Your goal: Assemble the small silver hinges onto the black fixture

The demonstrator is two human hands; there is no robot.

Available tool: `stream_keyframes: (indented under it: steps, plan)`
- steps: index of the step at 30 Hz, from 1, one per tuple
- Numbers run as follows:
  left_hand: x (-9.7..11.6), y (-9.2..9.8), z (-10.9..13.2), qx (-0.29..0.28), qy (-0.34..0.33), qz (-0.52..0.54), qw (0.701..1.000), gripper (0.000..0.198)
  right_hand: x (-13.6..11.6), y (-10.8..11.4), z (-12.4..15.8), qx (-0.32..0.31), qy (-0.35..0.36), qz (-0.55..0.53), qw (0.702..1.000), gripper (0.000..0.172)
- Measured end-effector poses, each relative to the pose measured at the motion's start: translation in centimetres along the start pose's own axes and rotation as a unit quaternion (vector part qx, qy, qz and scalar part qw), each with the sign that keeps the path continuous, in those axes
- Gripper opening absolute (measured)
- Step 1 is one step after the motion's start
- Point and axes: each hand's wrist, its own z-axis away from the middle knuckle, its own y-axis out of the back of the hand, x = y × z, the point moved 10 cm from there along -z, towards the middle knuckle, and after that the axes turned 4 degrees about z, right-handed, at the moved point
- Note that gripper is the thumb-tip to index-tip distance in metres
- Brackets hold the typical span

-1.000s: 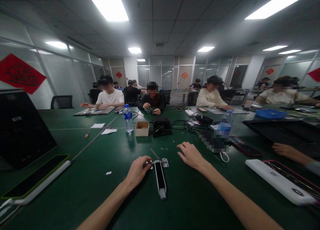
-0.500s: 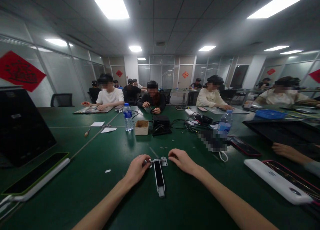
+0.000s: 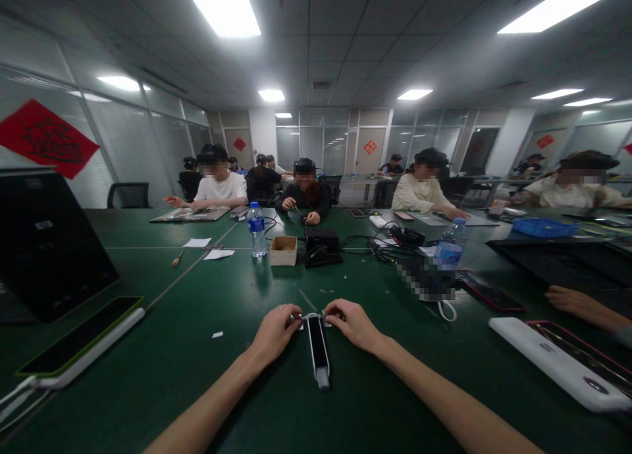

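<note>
A slim device with a black face, white edges and a grey end piece (image 3: 318, 349) lies lengthwise on the green table (image 3: 237, 401). Small metal plates stick out on both sides of its far end. My left hand (image 3: 277, 333) is closed, thumb and fingers pinched at the left metal plate (image 3: 301, 322), most of which they cover. On the other side my right hand (image 3: 354, 325) pinches the right metal plate (image 3: 324, 319), almost fully hidden under the fingertips. Both forearms rest low over the table.
Beyond my hands stand a small cardboard box (image 3: 283, 251), a black box-like device (image 3: 322, 247) and a water bottle (image 3: 257, 230). At right lie a white power bank (image 3: 553, 362) and a co-worker's hand (image 3: 585, 306). A phone (image 3: 81, 335) and black screen (image 3: 49, 243) are at left.
My right hand has moved left and closed its fingers on the right metal plate, which showed uncovered before. My left hand stays at the left plate. The whole view has shifted slightly.
</note>
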Motion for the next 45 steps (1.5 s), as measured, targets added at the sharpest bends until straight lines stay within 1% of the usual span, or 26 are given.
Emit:
stream_keyframes:
  steps: [7, 14, 21, 25, 30, 35, 39, 42, 45]
  plan:
    - [-0.1, -0.2, 0.0, -0.007, 0.006, -0.005, 1.0, 0.012, 0.2, -0.2, -0.2, 0.005, 0.006, 0.024, 1.0, 0.012]
    - [-0.4, -0.3, 0.0, -0.007, 0.004, -0.001, 1.0, 0.014, 0.3, -0.4, -0.4, 0.006, 0.015, 0.034, 0.999, 0.023]
    - [-0.5, -0.4, 0.0, -0.014, 0.01, 0.0, 1.0, 0.015, 0.2, -0.1, -0.3, 0.008, -0.007, 0.03, 1.0, 0.017]
    - [-0.5, -0.3, 0.0, -0.009, 0.007, 0.002, 1.0, 0.015, 0.0, 0.0, -0.2, 0.003, -0.008, 0.031, 0.999, 0.025]
    - [-0.4, -0.2, 0.0, -0.007, 0.01, 0.003, 1.0, 0.015, -0.1, 0.7, 0.0, 0.035, -0.015, 0.029, 0.999, 0.025]
    - [-0.3, -0.2, -0.1, 0.0, 0.005, -0.001, 1.0, 0.014, -0.2, 0.3, 0.0, 0.028, -0.004, 0.036, 0.999, 0.032]
    - [-0.3, -0.3, -0.1, 0.007, -0.01, -0.002, 1.0, 0.013, -0.2, 0.7, -0.1, 0.054, 0.002, 0.047, 0.997, 0.033]
    - [-0.4, -0.3, -0.1, 0.011, -0.016, -0.005, 1.0, 0.013, -0.3, 0.5, -0.1, 0.034, 0.001, 0.047, 0.998, 0.033]
    - [-0.3, -0.2, -0.1, 0.013, -0.018, -0.006, 1.0, 0.014, -0.3, 0.6, 0.0, 0.027, -0.011, 0.049, 0.998, 0.032]
